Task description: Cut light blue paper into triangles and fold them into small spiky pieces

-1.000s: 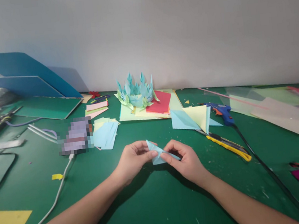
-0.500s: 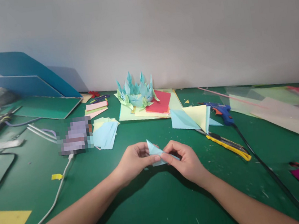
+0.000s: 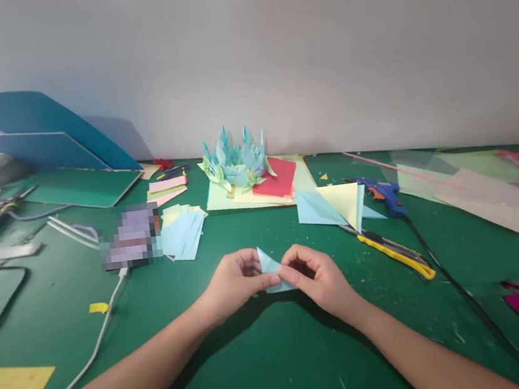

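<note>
Left hand (image 3: 232, 283) and right hand (image 3: 320, 278) each pinch the light-blue paper fold (image 3: 268, 268) in a narrow grip, seemingly mid-crease, the paper crown (image 3: 235, 159) at 12 o'clock; sharpening the crease calls for firm fingertip pressure.

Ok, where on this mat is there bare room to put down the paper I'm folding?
Bare mat: the near strip below the blue paper that left hand and right hand pinch, and between the white cable and left forearm. Crowded: the back strip with paper crown, paper piles, glue gun and yellow knife.
</note>
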Tool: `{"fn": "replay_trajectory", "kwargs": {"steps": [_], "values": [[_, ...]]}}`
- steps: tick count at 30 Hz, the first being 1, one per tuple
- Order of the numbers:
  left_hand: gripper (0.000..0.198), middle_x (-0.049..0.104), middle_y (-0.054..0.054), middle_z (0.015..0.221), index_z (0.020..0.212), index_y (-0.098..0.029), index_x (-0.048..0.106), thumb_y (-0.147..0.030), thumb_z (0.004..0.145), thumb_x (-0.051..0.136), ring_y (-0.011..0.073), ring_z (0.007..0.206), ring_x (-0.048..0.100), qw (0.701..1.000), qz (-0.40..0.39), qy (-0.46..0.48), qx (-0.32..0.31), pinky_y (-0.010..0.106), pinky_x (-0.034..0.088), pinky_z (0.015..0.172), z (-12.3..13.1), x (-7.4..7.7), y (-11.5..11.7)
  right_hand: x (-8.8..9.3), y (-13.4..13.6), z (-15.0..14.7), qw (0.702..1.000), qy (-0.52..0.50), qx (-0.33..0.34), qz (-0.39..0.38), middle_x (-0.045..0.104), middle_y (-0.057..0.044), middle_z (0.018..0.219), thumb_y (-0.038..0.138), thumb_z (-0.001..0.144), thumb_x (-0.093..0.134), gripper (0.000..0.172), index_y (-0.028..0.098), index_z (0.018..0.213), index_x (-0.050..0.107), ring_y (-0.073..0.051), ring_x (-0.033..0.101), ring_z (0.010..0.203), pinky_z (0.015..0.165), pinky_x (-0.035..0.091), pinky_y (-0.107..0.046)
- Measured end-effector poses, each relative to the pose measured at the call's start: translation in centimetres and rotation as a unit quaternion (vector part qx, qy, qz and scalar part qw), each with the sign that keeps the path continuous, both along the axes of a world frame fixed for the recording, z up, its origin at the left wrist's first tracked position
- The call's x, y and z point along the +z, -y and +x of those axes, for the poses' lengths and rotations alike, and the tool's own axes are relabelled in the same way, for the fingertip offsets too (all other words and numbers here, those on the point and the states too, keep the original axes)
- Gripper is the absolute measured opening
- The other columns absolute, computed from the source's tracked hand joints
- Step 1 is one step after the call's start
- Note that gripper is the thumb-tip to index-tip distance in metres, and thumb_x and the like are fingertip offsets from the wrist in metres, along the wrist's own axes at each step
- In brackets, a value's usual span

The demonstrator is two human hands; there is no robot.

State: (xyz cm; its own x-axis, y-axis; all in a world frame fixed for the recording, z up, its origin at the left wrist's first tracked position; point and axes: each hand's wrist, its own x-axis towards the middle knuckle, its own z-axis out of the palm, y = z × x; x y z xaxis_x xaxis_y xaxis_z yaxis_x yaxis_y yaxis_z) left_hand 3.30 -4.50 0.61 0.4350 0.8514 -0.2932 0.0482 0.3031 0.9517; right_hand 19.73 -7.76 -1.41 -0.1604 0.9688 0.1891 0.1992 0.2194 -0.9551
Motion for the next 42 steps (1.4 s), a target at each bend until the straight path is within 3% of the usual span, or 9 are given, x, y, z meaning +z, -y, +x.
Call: {"fn": "replay_trajectory", "kwargs": {"steps": [5, 9, 16, 20, 25, 30, 33, 36, 42], "values": [[0.034, 0.057, -0.004, 0.056, 0.063, -0.013, 0.059, -0.037, 0.054, 0.081, 0.0073, 0.052, 0.051, 1.0, 0.002, 0.005, -0.015, 0.02, 0.039, 0.054, -0.1, -0.1, 0.0, 0.0, 0.0, 0.2, 0.999, 0.012, -0.005, 0.035, 0.046, 0.004, 0.057, 0.032, 0.082, 0.055, 0.021, 0.019, 0.065, 0.049, -0.01, 0.041, 0.052, 0.049, 0.035, -0.022], [0.038, 0.057, -0.003, 0.055, 0.061, -0.013, 0.06, -0.047, 0.058, 0.077, 0.008, 0.052, 0.051, 1.0, -0.008, 0.021, 0.008, 0.022, 0.041, 0.055, -0.1, 0.0, 0.0, -0.3, 0.1, 0.1, 0.998, 0.021, -0.008, 0.054, 0.049, 0.003, 0.058, 0.03, 0.082, 0.055, 0.019, 0.019, 0.066, 0.05, -0.01, 0.045, 0.053, 0.051, 0.038, -0.022], [0.034, 0.057, -0.003, 0.053, 0.06, -0.013, 0.063, -0.043, 0.058, 0.078, 0.0072, 0.05, 0.049, 0.998, 0.006, 0.047, 0.035, 0.022, 0.041, 0.054, 0.1, -0.3, 0.2, -0.4, 0.1, -0.2, 0.998, 0.018, -0.004, 0.061, 0.053, 0.002, 0.061, 0.029, 0.081, 0.055, 0.018, 0.02, 0.067, 0.049, -0.011, 0.049, 0.055, 0.052, 0.04, -0.022], [0.034, 0.063, -0.001, 0.061, 0.072, -0.012, 0.062, -0.036, 0.057, 0.081, 0.009, 0.056, 0.056, 0.998, -0.019, 0.064, 0.021, 0.023, 0.045, 0.06, 0.1, -0.5, 0.1, -0.1, 0.0, 0.0, 0.999, 0.001, -0.026, 0.037, 0.048, 0.004, 0.057, 0.033, 0.081, 0.055, 0.021, 0.019, 0.066, 0.049, -0.01, 0.045, 0.05, 0.048, 0.037, -0.021], [0.044, 0.062, -0.006, 0.055, 0.084, -0.02, 0.046, -0.027, 0.058, 0.081, 0.0083, 0.05, 0.055, 0.993, -0.002, 0.109, 0.049, 0.021, 0.042, 0.055, 0.1, -0.3, 0.2, -0.1, -0.1, 0.1, 0.999, -0.019, -0.034, 0.027, 0.046, 0.005, 0.056, 0.034, 0.081, 0.056, 0.022, 0.019, 0.065, 0.049, -0.009, 0.043, 0.049, 0.047, 0.036, -0.021], [0.044, 0.059, -0.008, 0.059, 0.08, -0.02, 0.042, -0.027, 0.06, 0.08, 0.0062, 0.052, 0.053, 0.993, -0.006, 0.116, 0.032, 0.018, 0.037, 0.052, 0.3, -0.2, 0.4, -0.3, -0.1, 0.0, 0.998, -0.01, -0.056, 0.039, 0.047, 0.004, 0.057, 0.032, 0.08, 0.057, 0.021, 0.019, 0.065, 0.051, -0.009, 0.045, 0.051, 0.05, 0.039, -0.022], [0.044, 0.056, -0.008, 0.059, 0.077, -0.02, 0.04, -0.027, 0.059, 0.08, 0.0056, 0.051, 0.051, 0.993, -0.006, 0.11, 0.052, 0.017, 0.036, 0.052, 0.3, -0.4, 0.2, -0.6, -0.1, -0.1, 0.997, -0.026, -0.066, 0.041, 0.053, 0.003, 0.063, 0.031, 0.077, 0.062, 0.014, 0.02, 0.075, 0.054, -0.011, 0.052, 0.057, 0.055, 0.044, -0.023], [0.044, 0.054, -0.009, 0.059, 0.076, -0.021, 0.039, -0.027, 0.059, 0.079, 0.006, 0.051, 0.049, 0.988, 0.0, 0.11, 0.106, 0.018, 0.035, 0.052, 0.0, -0.6, -0.2, -1.0, -0.1, -0.1, 0.993, -0.037, -0.09, 0.06, 0.057, 0.002, 0.074, 0.03, 0.071, 0.069, 0.025, 0.022, 0.09, 0.054, -0.014, 0.056, 0.065, 0.06, 0.048, -0.025], [0.022, 0.053, -0.005, 0.062, 0.067, -0.016, 0.057, -0.027, 0.062, 0.075, 0.0064, 0.054, 0.044, 0.989, 0.048, 0.065, 0.121, 0.02, 0.034, 0.054, -0.2, -0.4, -0.4, -1.2, -0.1, -0.1, 0.992, 0.005, -0.091, 0.09, 0.059, 0.0, 0.079, 0.029, 0.076, 0.065, 0.014, 0.022, 0.083, 0.055, -0.013, 0.056, 0.064, 0.06, 0.05, -0.026]]}}
